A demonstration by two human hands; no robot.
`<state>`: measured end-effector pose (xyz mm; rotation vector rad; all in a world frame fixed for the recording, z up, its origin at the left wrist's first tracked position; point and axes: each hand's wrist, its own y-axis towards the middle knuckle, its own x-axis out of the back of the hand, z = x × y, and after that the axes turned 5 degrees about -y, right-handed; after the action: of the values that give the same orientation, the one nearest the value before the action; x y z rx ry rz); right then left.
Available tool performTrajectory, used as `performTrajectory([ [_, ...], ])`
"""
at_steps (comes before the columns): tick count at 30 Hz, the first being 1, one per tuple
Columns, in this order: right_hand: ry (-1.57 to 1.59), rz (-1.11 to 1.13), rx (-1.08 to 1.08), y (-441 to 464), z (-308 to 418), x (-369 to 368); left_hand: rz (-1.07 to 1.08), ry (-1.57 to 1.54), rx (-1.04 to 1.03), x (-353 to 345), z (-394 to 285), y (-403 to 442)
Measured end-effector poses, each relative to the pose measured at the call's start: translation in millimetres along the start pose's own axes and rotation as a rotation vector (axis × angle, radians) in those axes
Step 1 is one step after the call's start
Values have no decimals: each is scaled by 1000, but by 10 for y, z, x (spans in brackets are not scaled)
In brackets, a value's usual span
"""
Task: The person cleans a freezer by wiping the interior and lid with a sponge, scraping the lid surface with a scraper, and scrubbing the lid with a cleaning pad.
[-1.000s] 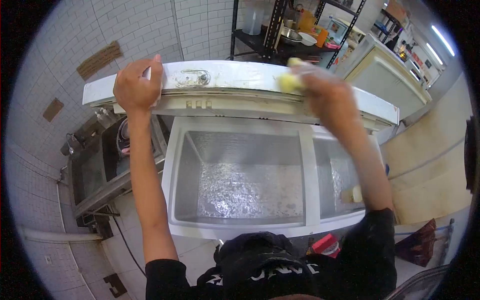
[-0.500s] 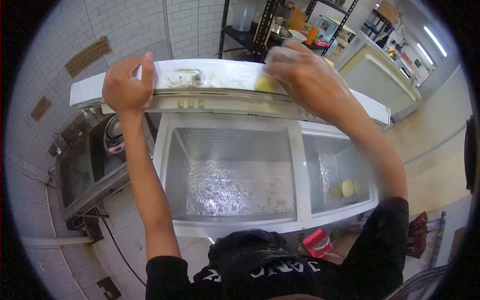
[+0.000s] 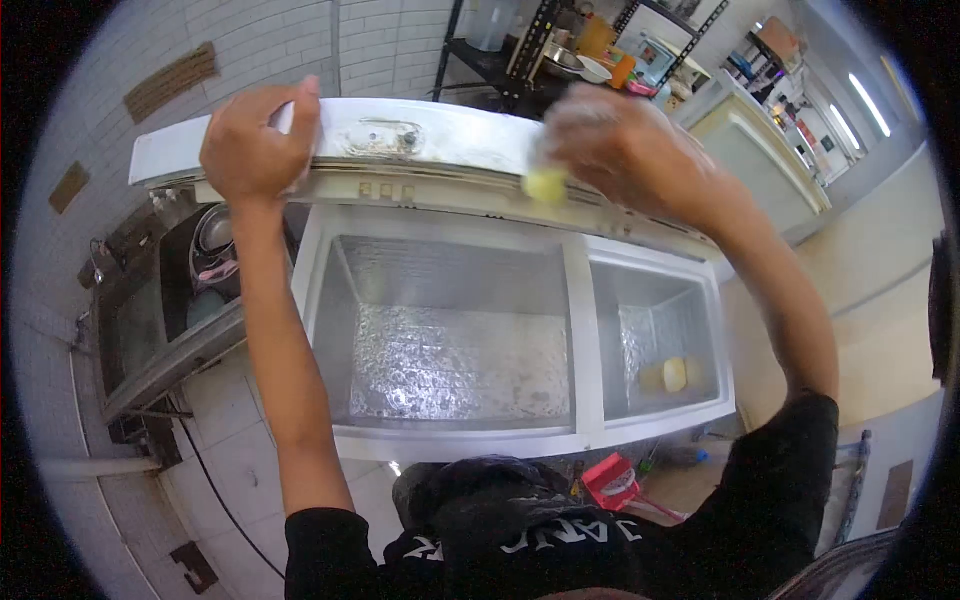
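white tiled wall (image 3: 270,50) spans 9 to 12 o'clock, with brown patches (image 3: 172,82) at 10 o'clock. black shelving (image 3: 475,60), loaded with bowls and containers, stands from 12 to 1 o'clock; a cream-colored door panel (image 3: 765,160) leans at 2 o'clock. a metal sink (image 3: 130,330) is at 9 o'clock. an open chest freezer (image 3: 580,430) occupies the center: one large and one small compartment, each with a wet-looking, shiny floor. a pale cup-like container (image 3: 675,375) is inside the small compartment, 4 o'clock. a red dustpan (image 3: 612,480) is at 5 o'clock, below the freezer's near edge.

the white lid (image 3: 470,125) is raised at 12 o'clock, its narrow edge facing up; a stained fitting (image 3: 385,138) is set in that edge. left hand (image 3: 258,140), 10 o'clock: grip closed on the lid edge, thumb up. right hand (image 3: 625,145), 1 o'clock: grip narrow, holding a yellow sponge (image 3: 545,184) against the lid's near side.

the right fingers and the sponge are motion-blurred; the sponge is partly covered by the hand. the lid's right part is hidden behind the right hand and forearm. the black shirt (image 3: 740,500) carries white lettering, broken by folds; the full word cannot be read. no brand is legible on the freezer.
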<state>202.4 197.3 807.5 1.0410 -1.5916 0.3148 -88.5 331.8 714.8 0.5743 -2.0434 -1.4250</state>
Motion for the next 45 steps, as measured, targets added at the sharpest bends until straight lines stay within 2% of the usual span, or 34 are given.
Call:
performTrajectory([
  [2,37,243,-40,20,113,136,-14,21,2,-9,28,-26],
  [3,-6,236,26,76,77,83,-18,30,-6,-13,43,-33],
  [7,-144,192,31,579,163,-286,-75,61,-26,-29,28,-24],
  [10,-83,49,43,634,194,-328,-18,66,-23,73,68,23],
  [12,-28,182,41,275,191,-130,150,-44,34,202,75,20],
  [16,-57,123,47,34,194,-5,122,47,62,334,537,115],
  [18,-98,98,-2,41,241,-104,19,187,-40,244,599,101],
  [23,-151,-136,-1,423,471,-478,-34,140,-44,203,710,65],
  [26,-112,-40,-25,135,316,-337,13,-10,40,333,819,157],
  [28,-58,-48,-41,27,196,-216,113,-168,209,457,897,201],
  [31,-53,-56,-74,96,204,-188,113,-122,252,452,939,263],
  [32,-76,-97,-153,223,239,-229,120,-118,254,412,955,258],
  [34,-94,-151,-241,485,300,-347,17,106,15,335,990,238],
  [37,20,-165,-298,974,328,-551,-9,100,-7,361,1010,177],
  [42,93,-199,77,1448,234,-893,51,31,57,433,1034,154],
  [44,17,201,-9,1357,183,-476,89,-14,107,465,1085,163],
  [45,31,255,-71,1263,154,-293,78,36,20,451,1065,173],
])
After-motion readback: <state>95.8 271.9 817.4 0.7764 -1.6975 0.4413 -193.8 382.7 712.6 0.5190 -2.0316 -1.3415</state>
